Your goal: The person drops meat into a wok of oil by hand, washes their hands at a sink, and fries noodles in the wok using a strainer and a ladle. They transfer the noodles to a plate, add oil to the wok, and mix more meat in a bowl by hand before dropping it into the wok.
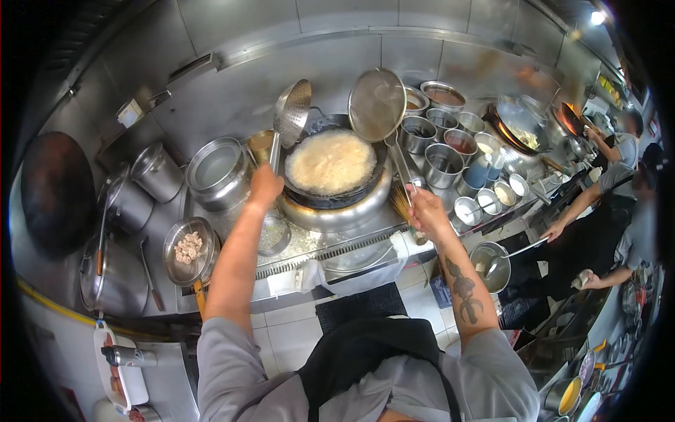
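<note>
My left hand (266,186) is closed round the handle of a perforated ladle (292,109), whose bowl is raised over the left rim of a wok (330,200). Pale, foaming liquid (330,162) fills much of the wok. In my right hand (427,212) is the handle of a round mesh strainer (377,104), held up at the wok's right edge. To the left, a strainer bowl (171,246) holds pieces of pale food (188,247).
Metal containers (443,167) of sauces and seasonings stand right of the wok. Large lidded pots (129,204) and an open pot (216,169) are at left. Co-workers (598,211) stand at far right, near another wok (522,130) with flames beneath.
</note>
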The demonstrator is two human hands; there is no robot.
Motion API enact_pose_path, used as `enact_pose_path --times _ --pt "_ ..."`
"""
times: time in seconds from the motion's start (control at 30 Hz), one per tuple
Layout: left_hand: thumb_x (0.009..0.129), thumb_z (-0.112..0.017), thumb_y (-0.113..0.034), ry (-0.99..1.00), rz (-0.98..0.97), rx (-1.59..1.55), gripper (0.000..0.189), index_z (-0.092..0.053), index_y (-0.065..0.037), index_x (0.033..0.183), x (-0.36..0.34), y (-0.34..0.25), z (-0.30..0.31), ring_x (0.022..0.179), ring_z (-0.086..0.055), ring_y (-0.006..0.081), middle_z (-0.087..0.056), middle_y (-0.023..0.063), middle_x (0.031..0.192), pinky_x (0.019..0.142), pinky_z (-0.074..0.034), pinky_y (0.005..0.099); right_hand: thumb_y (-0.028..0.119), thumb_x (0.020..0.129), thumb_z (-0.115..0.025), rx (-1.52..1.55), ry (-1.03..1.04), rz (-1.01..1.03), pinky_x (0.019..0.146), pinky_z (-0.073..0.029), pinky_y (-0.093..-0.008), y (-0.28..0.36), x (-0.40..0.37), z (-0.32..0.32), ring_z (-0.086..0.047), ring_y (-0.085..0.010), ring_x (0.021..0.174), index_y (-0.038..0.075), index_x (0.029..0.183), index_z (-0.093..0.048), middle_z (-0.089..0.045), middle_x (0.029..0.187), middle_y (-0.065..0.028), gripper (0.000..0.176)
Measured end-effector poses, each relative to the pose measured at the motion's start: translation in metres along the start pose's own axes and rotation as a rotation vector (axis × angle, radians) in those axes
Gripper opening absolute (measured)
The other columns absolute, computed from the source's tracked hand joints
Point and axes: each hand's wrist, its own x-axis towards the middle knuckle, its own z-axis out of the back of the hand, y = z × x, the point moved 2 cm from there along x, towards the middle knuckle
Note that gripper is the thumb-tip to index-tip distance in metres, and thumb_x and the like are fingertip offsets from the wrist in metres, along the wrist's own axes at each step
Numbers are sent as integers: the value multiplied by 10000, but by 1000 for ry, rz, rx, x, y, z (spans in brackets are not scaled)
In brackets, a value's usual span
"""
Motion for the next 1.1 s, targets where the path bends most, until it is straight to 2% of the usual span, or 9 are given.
enact_pose_path --times 0.1,0.2,0.33,0.43,0.53,0.63,0.73,0.93,1.1 --pt "735 -582 -49 34 -107 84 260 -560 79 959 -20 -8 -22 862 -607 450 -619 314 873 792 -483 478 200 956 -446 201 184 -146 271 -241 -211 2 3 -6 -400 -82 367 64 1293 -434 -506 624 -31 364" --pt "738 -559 -31 176 20 2 323 -517 89 1035 -17 -9 -17 859 -606 452 -614 324 865 789 -480 483 191 959 -437 177 145 -122 267 -247 -212 -8 0 -9 -397 -81 365 58 1289 -437 -508 630 -26 356" --pt "731 -544 -17 80 38 35 322 -503 107 1025 -19 -9 -10 856 -602 458 -607 333 848 790 -472 492 203 961 -431 174 47 -106 288 -249 -214 -9 -2 -16 -388 -78 372 53 1284 -450 -503 629 -21 356" --pt "722 -553 -18 109 -89 61 322 -503 109 1014 -36 -19 -16 839 -594 476 -604 332 836 776 -473 490 228 961 -443 82 66 -99 323 -249 -217 4 -2 -27 -378 -69 385 56 1290 -459 -496 622 -11 371" --pt "719 -570 -22 70 -113 -52 338 -495 96 1026 -28 -3 -16 738 -630 425 -617 306 817 675 -506 459 238 963 -458 120 28 -5 333 -250 -212 -1 7 -20 -377 -67 389 73 1290 -472 -500 622 -9 367" --pt "759 -592 -48 163 286 -388 295 -502 62 1018 -27 2 3 577 -612 281 -615 192 754 496 -495 389 245 968 -468 18 -64 32 350 -257 -204 13 -2 -20 -381 -69 397 87 1279 -490 -499 618 -6 349" --pt "799 -587 -76 194 595 -846 146 -539 -22 926 -50 12 41 515 -529 131 -557 73 704 394 -416 287 248 972 -457 -33 -75 43 350 -278 -206 20 -8 -19 -389 -75 399 68 1286 -474 -502 623 -10 362" --pt "836 -564 -51 153 721 -1223 102 -501 -27 913 -162 99 65 491 -503 128 -536 55 685 382 -403 265 214 977 -434 208 43 -5 330 -288 -211 11 -1 -47 -387 -103 385 41 1258 -452 -503 646 -50 331" --pt "842 -577 -75 232 904 -1422 90 -522 -30 897 -255 172 9 513 -509 125 -547 54 701 395 -411 266 184 963 -468 330 162 -59 332 -297 -211 0 6 -85 -391 -99 396 52 1212 -479 -510 670 -54 282"
